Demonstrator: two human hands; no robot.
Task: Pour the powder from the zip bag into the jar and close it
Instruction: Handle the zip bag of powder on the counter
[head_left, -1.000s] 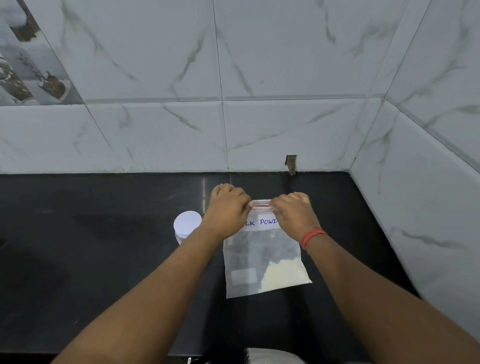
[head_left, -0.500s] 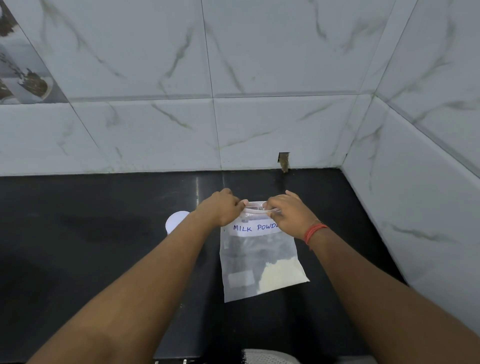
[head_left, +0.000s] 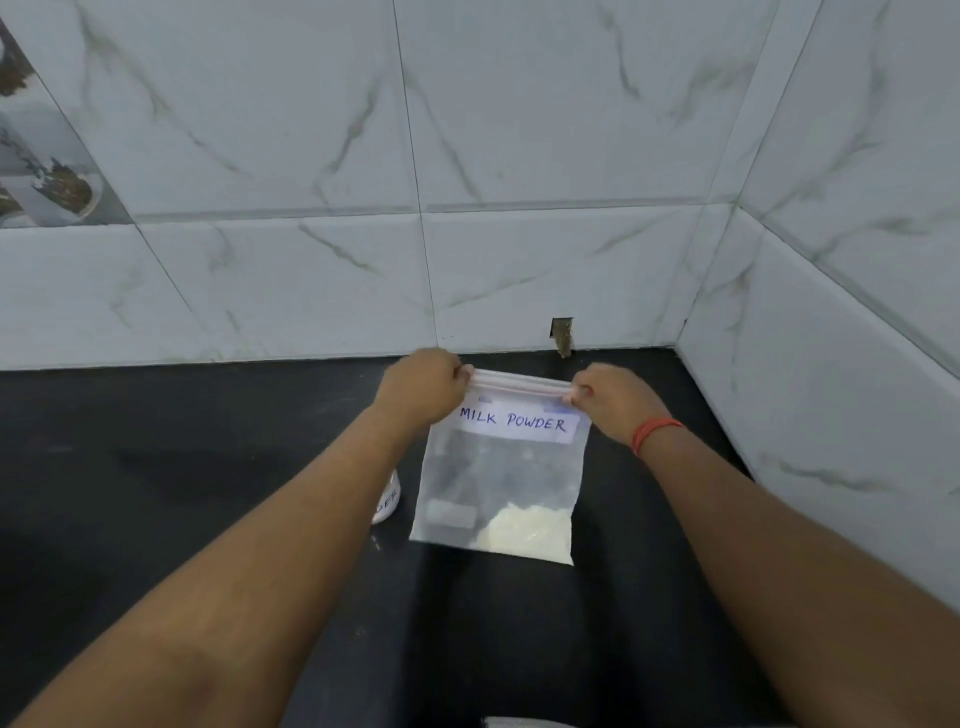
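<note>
Pinching the top corners of the zip bag (head_left: 496, 483), one in each hand. Left hand (head_left: 422, 385) is closed on the left end of the zip strip, right hand (head_left: 609, 401) closed on the right end, fingertips (head_left: 571, 396) clamped right at the seal. Holding it this way keeps the mouth up and the strip taut between my hands, so I'd guess I'm set up to pull the seal apart without spilling. Can't tell from here whether the zip is already parted or still pressed shut; the strip (head_left: 519, 383) reads as two pale pink lines running straight across.

Bag hangs upright in front of me, over the black counter (head_left: 156, 493); its bottom edge looks down at or just above the counter, can't say whether it touches. It's clear plastic with a white label (head_left: 514, 421) reading MILK POWDER just under the zip. Mostly empty volume: the powder (head_left: 524, 532) is a small off-white heap slumped into the lower right corner, left side see-through. Thin film, so it'll flop once I let go of one corner.

Jar (head_left: 387, 499) sits on the counter just left of the bag, mostly hidden behind my left forearm (head_left: 291, 519); only a white sliver with part of a label shows. Lid state not visible. Nothing poured yet by the look of it. Tiled wall (head_left: 467, 156) behind, corner wall on the right.
</note>
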